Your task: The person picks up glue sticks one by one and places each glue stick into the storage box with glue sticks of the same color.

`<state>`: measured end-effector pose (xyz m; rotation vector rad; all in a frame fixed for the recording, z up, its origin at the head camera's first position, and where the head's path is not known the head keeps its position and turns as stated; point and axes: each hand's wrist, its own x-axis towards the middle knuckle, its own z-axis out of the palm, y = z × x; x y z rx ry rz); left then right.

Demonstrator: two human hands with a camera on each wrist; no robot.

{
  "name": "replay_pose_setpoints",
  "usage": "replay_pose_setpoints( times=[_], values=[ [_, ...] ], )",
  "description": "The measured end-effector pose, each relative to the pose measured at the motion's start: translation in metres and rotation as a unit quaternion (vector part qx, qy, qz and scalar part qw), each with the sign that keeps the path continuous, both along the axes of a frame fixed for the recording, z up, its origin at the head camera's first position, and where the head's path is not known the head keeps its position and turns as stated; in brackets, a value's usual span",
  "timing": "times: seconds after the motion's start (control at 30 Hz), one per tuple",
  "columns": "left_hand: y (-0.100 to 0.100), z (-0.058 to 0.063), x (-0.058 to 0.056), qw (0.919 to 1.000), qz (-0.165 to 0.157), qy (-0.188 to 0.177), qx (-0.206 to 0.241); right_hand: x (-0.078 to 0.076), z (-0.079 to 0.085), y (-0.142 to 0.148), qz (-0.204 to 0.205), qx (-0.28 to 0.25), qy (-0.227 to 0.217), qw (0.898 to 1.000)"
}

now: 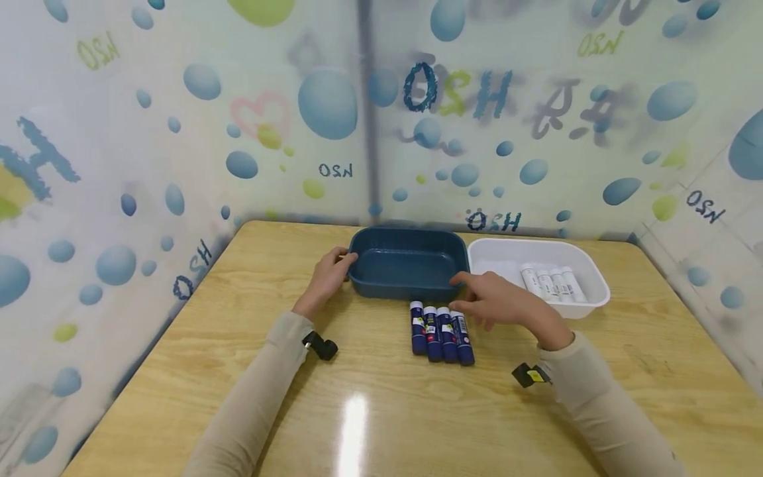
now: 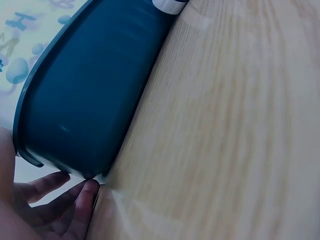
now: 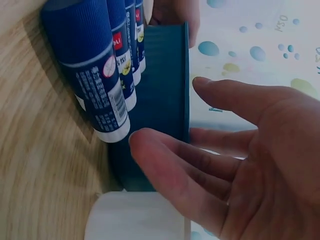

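A dark teal plastic tub (image 1: 393, 290) stands at the back of the table. My left hand (image 1: 326, 278) holds its left end, thumb at the rim; in the left wrist view the fingers (image 2: 82, 200) touch the outer wall low down. By the tub's right front corner is my right hand (image 1: 501, 298), holding nothing, its thumb and fingers apart in the right wrist view. Several dark blue glue sticks (image 1: 441, 334) with white ends lie side by side in front of the tub, close to the right fingertips.
Right beside the teal tub stands a white tub (image 1: 581, 310) with several white tubes (image 1: 553, 283) lying in it. The wooden table (image 1: 310, 411) backs onto a bubble-patterned wall covering (image 1: 286, 192).
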<state>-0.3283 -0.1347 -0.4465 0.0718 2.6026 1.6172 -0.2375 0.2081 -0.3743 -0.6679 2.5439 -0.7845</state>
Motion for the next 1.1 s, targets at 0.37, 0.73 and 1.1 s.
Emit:
replay_pose_setpoints(
  times=[0.37,0.73,1.1],
  values=[
    [-0.001,-0.001,0.002,1.0,0.003,-0.002,-0.003,-0.002,-0.008,-0.009,-0.017,0.031,-0.008,0.999],
    [-0.001,0.0,0.005,0.9999,0.008,0.0,-0.007,-0.001,-0.011,-0.014,-0.023,0.037,0.003,0.999],
    [0.001,-0.001,0.008,0.9998,0.006,0.017,-0.013,-0.001,-0.017,-0.015,-0.021,0.047,0.027,0.998]
  ],
)
